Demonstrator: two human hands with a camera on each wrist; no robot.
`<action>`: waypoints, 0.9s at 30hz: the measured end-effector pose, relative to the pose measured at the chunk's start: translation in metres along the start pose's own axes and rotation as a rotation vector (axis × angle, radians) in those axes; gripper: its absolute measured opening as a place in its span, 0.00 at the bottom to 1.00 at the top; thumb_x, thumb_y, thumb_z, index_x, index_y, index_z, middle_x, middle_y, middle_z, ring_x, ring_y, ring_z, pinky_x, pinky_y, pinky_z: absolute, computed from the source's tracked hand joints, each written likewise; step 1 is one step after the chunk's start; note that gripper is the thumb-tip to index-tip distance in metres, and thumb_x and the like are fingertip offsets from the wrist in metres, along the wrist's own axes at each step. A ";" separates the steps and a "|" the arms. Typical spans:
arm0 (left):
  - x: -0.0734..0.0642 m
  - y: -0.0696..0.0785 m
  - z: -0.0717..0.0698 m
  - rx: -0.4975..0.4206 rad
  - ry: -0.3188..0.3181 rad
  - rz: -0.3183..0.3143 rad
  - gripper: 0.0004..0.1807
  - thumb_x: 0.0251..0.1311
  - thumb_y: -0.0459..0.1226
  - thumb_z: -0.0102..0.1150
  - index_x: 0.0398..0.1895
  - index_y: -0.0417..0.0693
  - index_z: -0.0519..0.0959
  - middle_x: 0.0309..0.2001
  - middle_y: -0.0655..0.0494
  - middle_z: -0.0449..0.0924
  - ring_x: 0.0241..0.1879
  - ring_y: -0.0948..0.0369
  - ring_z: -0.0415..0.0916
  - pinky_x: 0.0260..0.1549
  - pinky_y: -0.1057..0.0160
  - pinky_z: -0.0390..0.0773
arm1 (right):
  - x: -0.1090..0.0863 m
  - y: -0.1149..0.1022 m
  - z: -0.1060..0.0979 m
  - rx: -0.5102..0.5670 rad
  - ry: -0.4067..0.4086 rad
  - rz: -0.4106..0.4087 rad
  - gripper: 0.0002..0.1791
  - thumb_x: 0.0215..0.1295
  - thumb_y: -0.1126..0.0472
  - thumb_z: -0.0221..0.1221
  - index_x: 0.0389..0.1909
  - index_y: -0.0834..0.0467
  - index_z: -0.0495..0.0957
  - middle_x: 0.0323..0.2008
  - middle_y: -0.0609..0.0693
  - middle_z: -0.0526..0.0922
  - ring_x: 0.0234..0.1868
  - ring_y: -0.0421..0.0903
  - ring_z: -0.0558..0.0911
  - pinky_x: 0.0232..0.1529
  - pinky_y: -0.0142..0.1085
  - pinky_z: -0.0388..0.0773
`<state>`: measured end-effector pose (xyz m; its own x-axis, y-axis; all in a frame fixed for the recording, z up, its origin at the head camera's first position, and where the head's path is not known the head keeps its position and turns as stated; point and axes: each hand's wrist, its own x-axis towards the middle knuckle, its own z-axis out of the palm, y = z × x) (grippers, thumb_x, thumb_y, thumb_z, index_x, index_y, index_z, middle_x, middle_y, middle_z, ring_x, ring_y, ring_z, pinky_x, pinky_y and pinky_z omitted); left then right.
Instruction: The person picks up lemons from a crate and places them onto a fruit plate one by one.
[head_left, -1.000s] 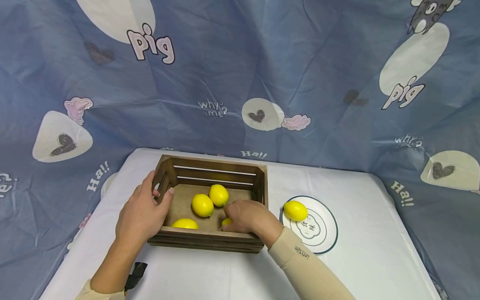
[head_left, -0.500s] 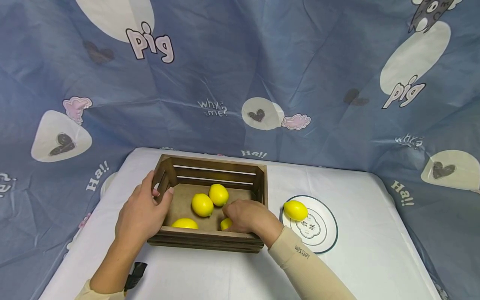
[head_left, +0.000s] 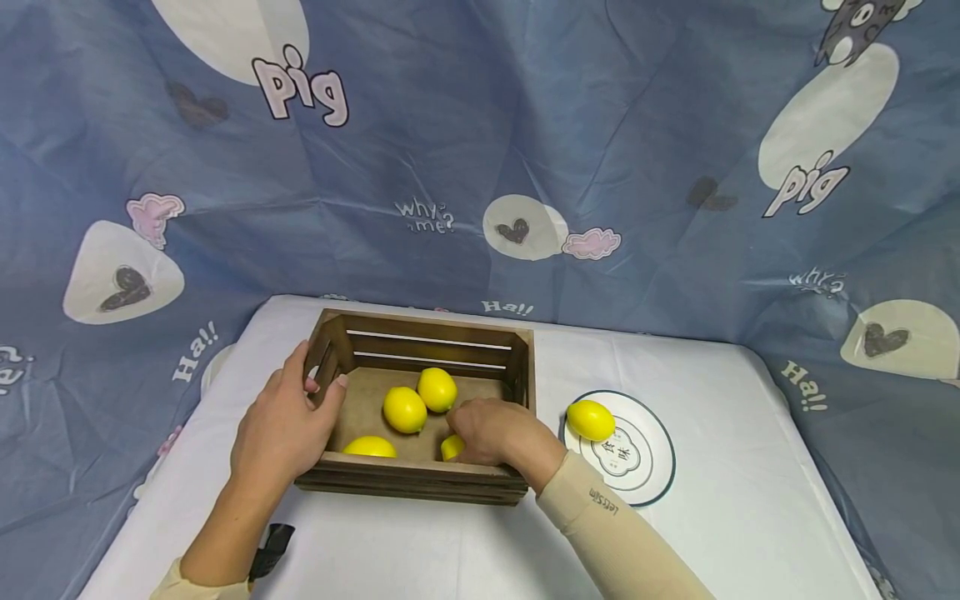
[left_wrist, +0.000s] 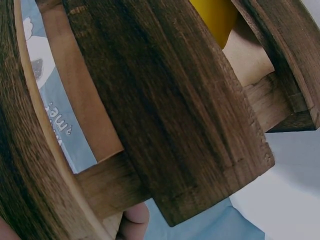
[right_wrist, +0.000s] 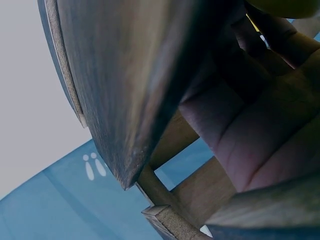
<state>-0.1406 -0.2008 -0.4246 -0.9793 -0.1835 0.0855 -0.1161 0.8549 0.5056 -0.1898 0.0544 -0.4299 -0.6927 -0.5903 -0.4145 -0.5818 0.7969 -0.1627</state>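
Observation:
A brown slatted wooden crate (head_left: 412, 481) stands on the white-covered table. My left hand (head_left: 276, 429) grips its left end wall, the thumb over the rim on the inner side; in the left wrist view a finger (left_wrist: 134, 220) shows below the slats. My right hand (head_left: 497, 433) reaches over the front wall into the right part of the crate, its fingers curled round a lemon (head_left: 452, 447). The hand and the front wall hide most of that lemon; a yellow curve of lemon (right_wrist: 287, 7) shows at the top of the right wrist view.
Two lemons (head_left: 405, 410) lie together mid-crate, and another lemon (head_left: 370, 447) lies by the front wall, partly hidden. Right of the crate, a white plate (head_left: 651, 467) with a dark rim bears one lemon (head_left: 591, 421). A blue printed cloth (head_left: 637, 275) hangs behind the table.
Slightly more of the lemon at my right hand shows than one second ago. Both hands, the crate and the plate keep their places.

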 end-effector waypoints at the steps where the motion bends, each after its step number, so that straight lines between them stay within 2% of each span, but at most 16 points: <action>1: 0.000 0.000 0.000 -0.001 0.000 0.001 0.45 0.66 0.63 0.39 0.76 0.44 0.49 0.40 0.47 0.72 0.35 0.48 0.73 0.27 0.48 0.71 | 0.000 0.000 0.000 0.003 0.001 0.001 0.10 0.56 0.53 0.66 0.28 0.47 0.73 0.27 0.42 0.73 0.29 0.42 0.73 0.34 0.39 0.74; 8: 0.000 -0.001 0.001 -0.002 0.000 0.006 0.45 0.66 0.63 0.39 0.76 0.44 0.48 0.40 0.47 0.72 0.35 0.49 0.73 0.26 0.49 0.70 | 0.000 0.000 0.001 0.019 0.019 0.008 0.11 0.56 0.51 0.66 0.29 0.47 0.73 0.28 0.43 0.72 0.28 0.43 0.72 0.30 0.38 0.71; 20: -0.001 -0.001 0.000 -0.004 -0.003 -0.004 0.46 0.66 0.63 0.39 0.77 0.45 0.47 0.41 0.47 0.74 0.41 0.45 0.73 0.32 0.43 0.70 | 0.000 0.000 0.000 0.045 0.043 0.002 0.12 0.56 0.48 0.65 0.29 0.46 0.72 0.22 0.42 0.69 0.24 0.42 0.71 0.26 0.38 0.69; 27: -0.001 -0.001 0.001 -0.004 0.003 0.001 0.45 0.66 0.63 0.39 0.77 0.44 0.48 0.40 0.48 0.73 0.38 0.47 0.72 0.30 0.45 0.70 | 0.000 0.000 0.001 0.037 0.050 0.002 0.14 0.56 0.46 0.67 0.30 0.47 0.72 0.21 0.42 0.69 0.24 0.41 0.70 0.25 0.36 0.68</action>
<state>-0.1398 -0.2013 -0.4264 -0.9790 -0.1836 0.0884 -0.1142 0.8535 0.5085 -0.1894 0.0544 -0.4306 -0.7149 -0.5933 -0.3700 -0.5646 0.8020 -0.1951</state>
